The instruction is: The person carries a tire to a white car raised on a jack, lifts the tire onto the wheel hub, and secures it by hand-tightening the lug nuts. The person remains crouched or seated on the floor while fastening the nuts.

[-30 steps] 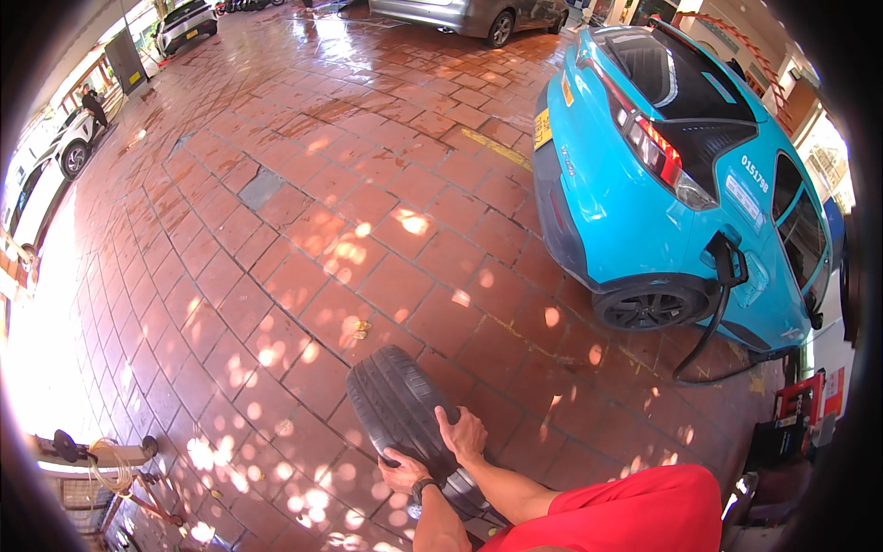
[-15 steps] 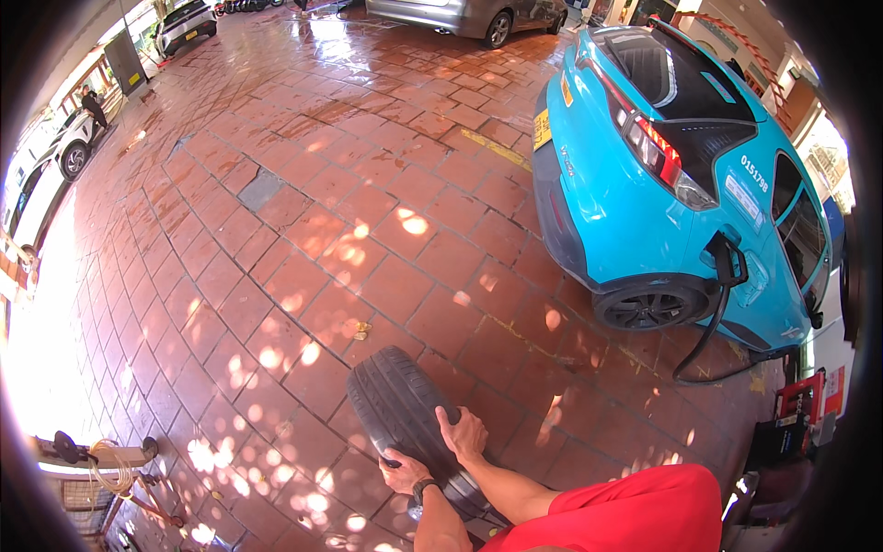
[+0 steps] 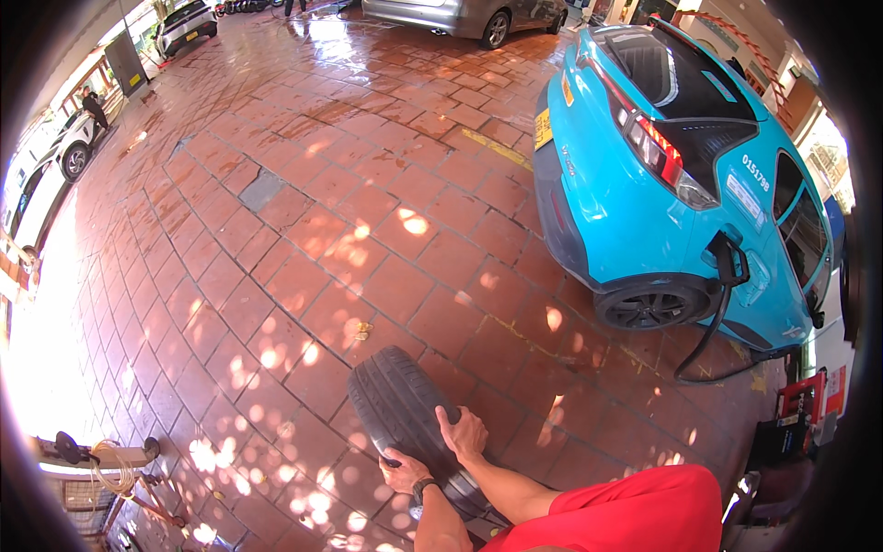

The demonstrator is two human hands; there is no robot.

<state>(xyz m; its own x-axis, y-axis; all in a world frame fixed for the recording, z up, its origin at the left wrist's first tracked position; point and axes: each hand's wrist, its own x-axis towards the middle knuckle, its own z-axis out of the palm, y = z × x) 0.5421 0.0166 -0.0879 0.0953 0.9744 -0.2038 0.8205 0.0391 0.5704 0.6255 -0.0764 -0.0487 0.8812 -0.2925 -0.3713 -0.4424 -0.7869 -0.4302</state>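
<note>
**Q:** Wet red brick paving (image 3: 303, 230) filled the yard, dappled with sun. Where did the tyre stand on it, and how was it held?

**A:** The black tyre (image 3: 405, 419) stood upright on its tread near the lower edge of the paving, in front of the person. The left hand (image 3: 405, 471) gripped the near side of the tread, fingers curled narrow around it. The right hand (image 3: 463, 432) lay flat over the top of the tread, fingers spread wide.

**Q:** What had changed over the last second?

**A:** Very little. Tyre and both hands sat at almost the same spot as in the earlier frames, so the wheel was being steadied, or rolled only slightly, rather than carried.

**Q:** What lay around it?

**A:** A turquoise car (image 3: 671, 175) stood well apart toward the right edge, a black charging cable (image 3: 704, 340) hanging from its flank. A small yellow scrap (image 3: 363, 328) lay on the bricks just beyond the tyre.
</note>
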